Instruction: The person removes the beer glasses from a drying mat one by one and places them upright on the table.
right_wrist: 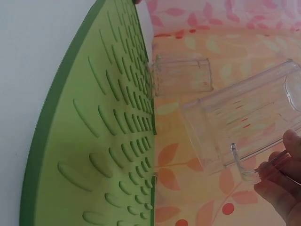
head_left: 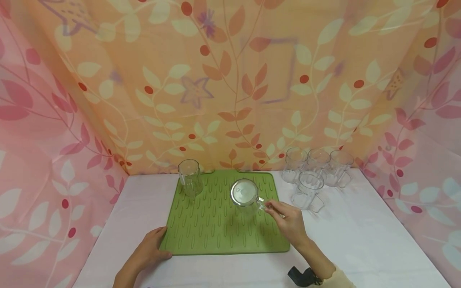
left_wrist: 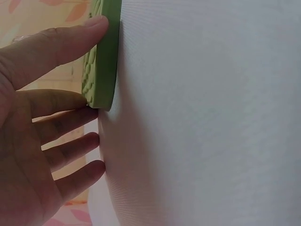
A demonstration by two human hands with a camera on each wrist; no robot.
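By its handle, my right hand (head_left: 288, 222) grips a clear glass mug (head_left: 244, 193) over the green drying mat (head_left: 216, 224). The mug is turned bottom-up and tilted; its base faces the head camera. In the right wrist view, a gap shows between the mug (right_wrist: 240, 117) and the mat (right_wrist: 70, 141). My left hand (head_left: 149, 246) is at the mat's front left corner. Its thumb touches the mat's edge (left_wrist: 108, 61) and its fingers are stretched out beside the corner. Another glass mug (head_left: 190, 178) stands on the mat's back left part.
Several clear glass mugs (head_left: 306, 188) stand close together on the white table (head_left: 345, 232), right of the mat. A black angled object (head_left: 301, 277) lies by my right forearm. Leaf-patterned cloth (head_left: 230, 100) walls the table at the back and both sides.
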